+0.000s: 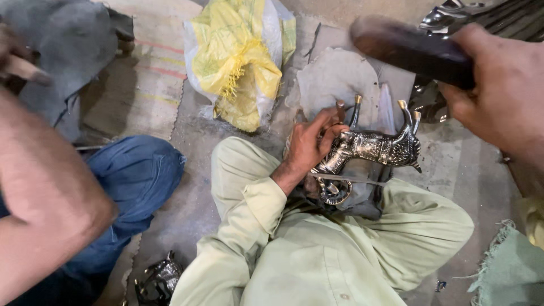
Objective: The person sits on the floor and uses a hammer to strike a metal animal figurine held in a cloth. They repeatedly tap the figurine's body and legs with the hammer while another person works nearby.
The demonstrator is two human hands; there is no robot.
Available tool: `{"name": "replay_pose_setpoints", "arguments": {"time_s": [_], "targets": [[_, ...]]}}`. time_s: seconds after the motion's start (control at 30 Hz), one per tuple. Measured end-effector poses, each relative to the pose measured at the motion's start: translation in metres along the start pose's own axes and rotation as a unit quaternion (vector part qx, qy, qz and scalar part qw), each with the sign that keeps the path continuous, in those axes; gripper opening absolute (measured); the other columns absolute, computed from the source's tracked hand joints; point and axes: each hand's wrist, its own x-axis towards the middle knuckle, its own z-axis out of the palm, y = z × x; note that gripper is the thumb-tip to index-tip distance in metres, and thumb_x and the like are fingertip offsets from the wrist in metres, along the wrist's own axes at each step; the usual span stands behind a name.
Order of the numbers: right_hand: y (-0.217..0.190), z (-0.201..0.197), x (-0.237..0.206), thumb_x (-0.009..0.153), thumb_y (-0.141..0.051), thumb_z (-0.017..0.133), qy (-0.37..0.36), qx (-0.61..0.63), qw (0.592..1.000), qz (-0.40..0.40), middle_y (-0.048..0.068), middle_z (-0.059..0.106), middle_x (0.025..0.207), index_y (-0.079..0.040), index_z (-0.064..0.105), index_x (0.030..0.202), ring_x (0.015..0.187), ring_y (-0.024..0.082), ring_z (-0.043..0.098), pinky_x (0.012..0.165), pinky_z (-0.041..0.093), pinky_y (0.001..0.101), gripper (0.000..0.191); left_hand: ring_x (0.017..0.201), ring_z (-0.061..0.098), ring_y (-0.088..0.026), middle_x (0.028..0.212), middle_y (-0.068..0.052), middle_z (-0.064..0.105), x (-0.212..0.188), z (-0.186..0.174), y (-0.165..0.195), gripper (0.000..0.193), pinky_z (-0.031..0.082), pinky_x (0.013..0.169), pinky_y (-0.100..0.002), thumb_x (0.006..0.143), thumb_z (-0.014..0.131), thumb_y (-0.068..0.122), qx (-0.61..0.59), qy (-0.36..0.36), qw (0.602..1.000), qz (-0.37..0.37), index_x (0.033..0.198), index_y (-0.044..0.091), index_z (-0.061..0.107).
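The left hand (310, 144) bends at the wrist, fingers curled over the metal horse (368, 150), which lies legs-up on the lap. Up right of the horse, the right hand (501, 90) is raised, fingers wrapped round a dark, blurred mallet (408, 48); its far end is hard to make out.

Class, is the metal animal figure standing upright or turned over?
Turned over: the metal animal figure lies with its gold-tipped legs pointing away from the body, held by the left hand.

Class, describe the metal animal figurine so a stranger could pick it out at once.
Find the pale green clothed lap at bottom centre. Just above it, the left hand grips a silvery embossed animal figurine lying upside down. Unlike the nearby grey rags, it shines, with gold-tipped legs pointing upward.
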Motion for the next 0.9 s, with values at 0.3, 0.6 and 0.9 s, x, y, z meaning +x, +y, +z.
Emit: {"name": "replay_pose_setpoints", "arguments": {"time_s": [0.3, 0.6, 0.9], "targets": [[0.002, 0.051, -0.061, 0.091, -0.024, 0.078, -0.172, 0.142, 0.964, 0.145, 0.004, 0.072, 0.082, -0.016, 0.068, 0.129, 0.067, 0.017, 0.068, 0.063, 0.054, 0.0324, 0.04, 0.083, 0.077, -0.015, 0.093, -0.011, 0.078, -0.016, -0.005, -0.02, 0.026, 0.065, 0.07, -0.027, 0.1, 0.068, 0.002, -0.237, 0.088, 0.961, -0.109, 0.123, 0.0, 0.058], [-0.083, 0.18, -0.185, 0.092, -0.009, 0.079, 0.031, 0.69, 0.608, 0.391, 0.001, 0.063, 0.082, -0.002, 0.065, 0.106, 0.07, 0.009, 0.059, 0.063, 0.046, 0.026, 0.021, 0.085, 0.075, -0.011, 0.09, -0.008, 0.075, -0.034, -0.043, -0.019, 0.038, 0.063, 0.07, -0.026, 0.095, 0.07, -0.002, -0.287, -0.01, 0.924, -0.251, 0.13, 0.002, 0.054], [-0.074, 0.193, -0.21, 0.093, -0.008, 0.074, 0.002, 0.746, 0.53, 0.403, 0.005, 0.064, 0.081, 0.0, 0.062, 0.119, 0.072, 0.014, 0.062, 0.068, 0.049, 0.0291, 0.03, 0.071, 0.056, 0.0, 0.084, -0.001, 0.076, -0.006, -0.028, 0.013, 0.035, 0.054, 0.067, -0.022, 0.092, 0.079, 0.001, -0.163, -0.071, 0.979, -0.097, 0.125, 0.003, 0.068]]}}
